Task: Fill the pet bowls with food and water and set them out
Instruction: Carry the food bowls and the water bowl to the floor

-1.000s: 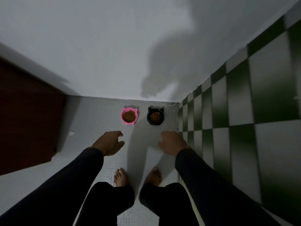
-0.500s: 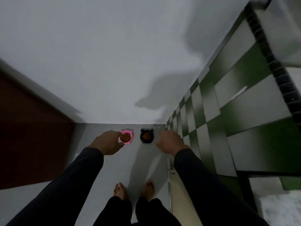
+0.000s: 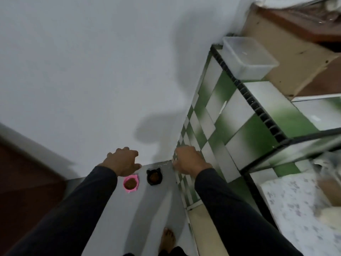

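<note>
Two cat-eared pet bowls stand side by side on the grey floor by the white wall. The pink bowl (image 3: 131,184) on the left and the black bowl (image 3: 154,176) on the right both hold brown kibble. My left hand (image 3: 122,160) hangs in the air above the pink bowl, fingers loosely curled, holding nothing. My right hand (image 3: 190,159) hangs in front of the tiled counter side, to the right of the black bowl, also loosely curled and holding nothing. Neither hand touches a bowl.
A green-and-white tiled counter (image 3: 236,124) rises on the right, with a clear plastic tub (image 3: 247,58) on top. A dark wooden door (image 3: 22,185) is at the left. My bare foot (image 3: 167,239) stands on the floor below the bowls.
The view has risen and swung right, so the bowls look smaller and farther away and the countertop has come into sight. Both hands have lifted away from the bowls, still holding nothing.
</note>
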Available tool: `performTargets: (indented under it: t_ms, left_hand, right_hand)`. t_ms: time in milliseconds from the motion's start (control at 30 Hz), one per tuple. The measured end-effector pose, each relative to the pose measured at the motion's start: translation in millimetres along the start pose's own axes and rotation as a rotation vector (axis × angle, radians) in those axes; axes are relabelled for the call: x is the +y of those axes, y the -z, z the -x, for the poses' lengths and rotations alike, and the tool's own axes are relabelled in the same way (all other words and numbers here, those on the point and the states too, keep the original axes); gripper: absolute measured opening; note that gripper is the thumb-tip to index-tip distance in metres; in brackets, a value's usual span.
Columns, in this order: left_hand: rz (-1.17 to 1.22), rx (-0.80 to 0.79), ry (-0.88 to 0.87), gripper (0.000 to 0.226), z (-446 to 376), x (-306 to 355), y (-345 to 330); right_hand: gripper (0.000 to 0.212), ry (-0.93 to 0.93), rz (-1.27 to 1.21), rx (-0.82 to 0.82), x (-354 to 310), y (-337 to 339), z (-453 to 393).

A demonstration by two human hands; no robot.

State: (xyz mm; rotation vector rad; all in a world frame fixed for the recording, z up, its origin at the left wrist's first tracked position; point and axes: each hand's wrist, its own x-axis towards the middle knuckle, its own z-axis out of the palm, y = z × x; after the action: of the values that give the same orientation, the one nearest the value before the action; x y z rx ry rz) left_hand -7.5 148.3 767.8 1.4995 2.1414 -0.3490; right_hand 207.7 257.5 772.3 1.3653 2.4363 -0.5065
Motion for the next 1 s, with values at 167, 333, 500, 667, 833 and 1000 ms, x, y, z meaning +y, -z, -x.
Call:
performTargets:
  t_ms: [167, 333, 500, 667, 833, 1000]
  left_hand:
    - [-0.061, 0.031, -0.149, 0.061, 20.9, 9.8, 14.5]
    - [-0.103, 0.048, -0.304, 0.061, 42.7, 27.4, 15.7]
    - [-0.146, 0.039, -0.444, 0.063, 70.3, 59.1, 10.6]
    - [-0.152, 0.008, -0.66, 0.043, 113.8, 113.4, 0.2]
    - [-0.15, -0.039, -0.772, 0.022, 149.1, 170.7, -22.1]
    - [-0.279, -0.016, -0.862, 0.067, 205.6, 239.6, -55.2]
  right_hand:
    - [0.037, -0.119, -0.017, 0.081, 0.0, 2.9, 54.6]
    - [0.041, -0.229, -0.145, 0.114, 0.6, -1.7, 111.6]
    - [0.046, -0.342, -0.246, 0.166, 9.9, -9.9, 181.3]
    - [0.05, -0.467, -0.289, 0.232, 31.9, -29.5, 256.6]
    - [0.055, -0.617, -0.271, 0.244, 59.3, -52.0, 331.3]
    - [0.06, -0.736, -0.335, 0.256, 80.4, -86.1, 423.5]
